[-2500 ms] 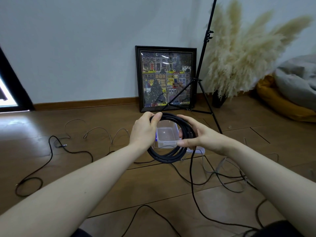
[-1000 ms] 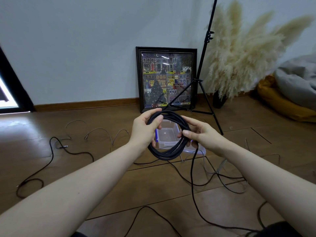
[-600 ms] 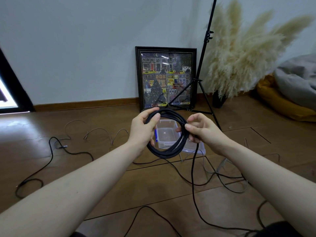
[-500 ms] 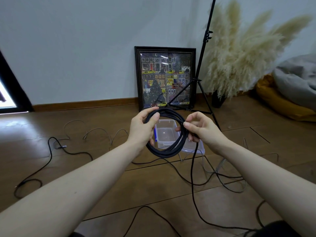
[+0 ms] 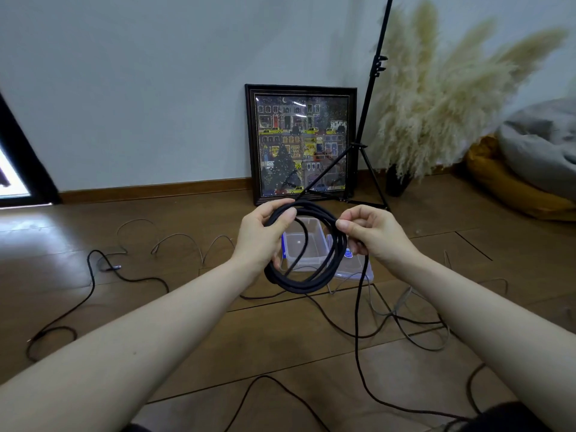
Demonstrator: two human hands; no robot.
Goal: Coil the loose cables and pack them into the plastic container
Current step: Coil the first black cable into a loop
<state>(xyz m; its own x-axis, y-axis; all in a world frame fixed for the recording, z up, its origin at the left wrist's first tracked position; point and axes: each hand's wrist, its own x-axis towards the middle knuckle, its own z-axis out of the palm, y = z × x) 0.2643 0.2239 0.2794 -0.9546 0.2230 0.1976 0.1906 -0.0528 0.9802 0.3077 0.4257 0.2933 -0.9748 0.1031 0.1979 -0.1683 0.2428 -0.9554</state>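
Black cable coil [image 5: 307,277] between both hands

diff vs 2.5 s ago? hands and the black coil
The right hand moved from cupping the coil's right side with open fingers to curling round the strands there, and the black coil has narrowed from a round ring to an oval. The left hand still grips the coil's left side. The plastic container and the loose cables on the floor stayed put.

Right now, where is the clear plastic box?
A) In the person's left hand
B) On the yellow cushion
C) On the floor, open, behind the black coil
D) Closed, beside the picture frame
C: the clear plastic box sits open on the wooden floor, seen through the black coil that both hands hold up.
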